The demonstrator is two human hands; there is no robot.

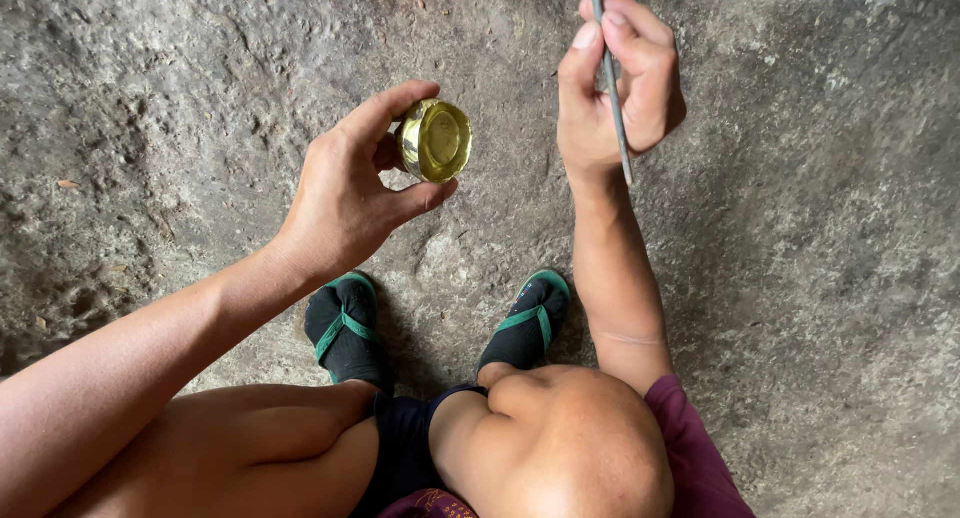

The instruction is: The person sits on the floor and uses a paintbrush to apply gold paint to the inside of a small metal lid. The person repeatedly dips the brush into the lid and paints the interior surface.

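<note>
Rough grey stone floor (pixel 800 278) fills the frame, pitted and mottled, darker patches at far left and lower right. A few small brown flecks of debris lie at the left edge. A reddish smear shows faintly at top centre.

Small round shiny brass-coloured metal cup (pixel 435 140) sits upper centre of the frame, held off the floor, its open or polished face turned toward the camera. Surface smooth and reflective, yellow-green sheen, rim brighter than the middle.

Left hand (pixel 350 193) at centre left grips the cup: fingers curled narrowly around it, forefinger over the top edge, thumb under the lower edge. The forearm runs down to the lower left corner.

Right hand (pixel 620 88) at upper centre right, fingers closed around a thin straight grey metal rod (pixel 612 88). The rod runs from the top edge of the frame down past the wrist, slightly slanted. Rod and cup are near each other but apart; bare floor shows between them.

Below the hands, two feet in dark sandals with green straps (pixel 345 323) rest on the floor at lower centre. Bare knees fill the bottom of the frame; a maroon sleeve (pixel 700 458) shows at lower right, dark shorts between the knees.
</note>
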